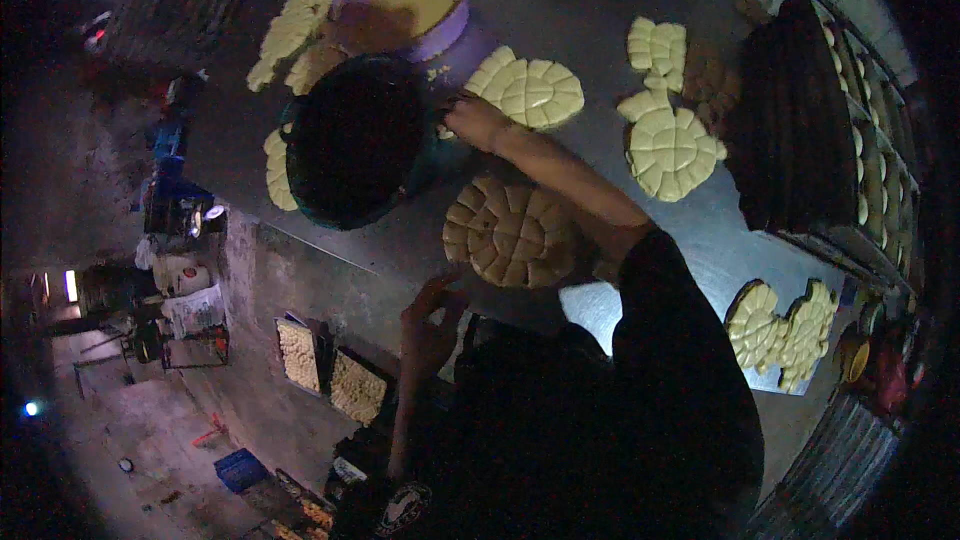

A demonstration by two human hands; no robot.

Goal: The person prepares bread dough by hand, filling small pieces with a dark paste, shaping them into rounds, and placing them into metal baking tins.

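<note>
My right hand (pixel 470 122) reaches across the metal table to the right rim of a dark round bucket (pixel 365 140). Its fingers are closed around something I cannot make out, and a scrap of pale dough shows beside them. Closer to me, my left hand (pixel 432 318) hovers by the table's near edge, fingers loosely bent and apart, holding nothing visible. Between my arms lies a shaded round of dough (pixel 508 232) cut into several pieces. Another cut dough slab (pixel 527 88) sits just beyond my right hand. The bucket's inside is too dark to read.
A purple basin (pixel 447 32) with yellowish contents stands behind the bucket. More cut dough (pixel 672 148) lies to the right, with another pair of slabs (pixel 780 332) at the near right. A rack (pixel 850 130) borders the right side. Filled trays (pixel 357 387) stand below the left edge.
</note>
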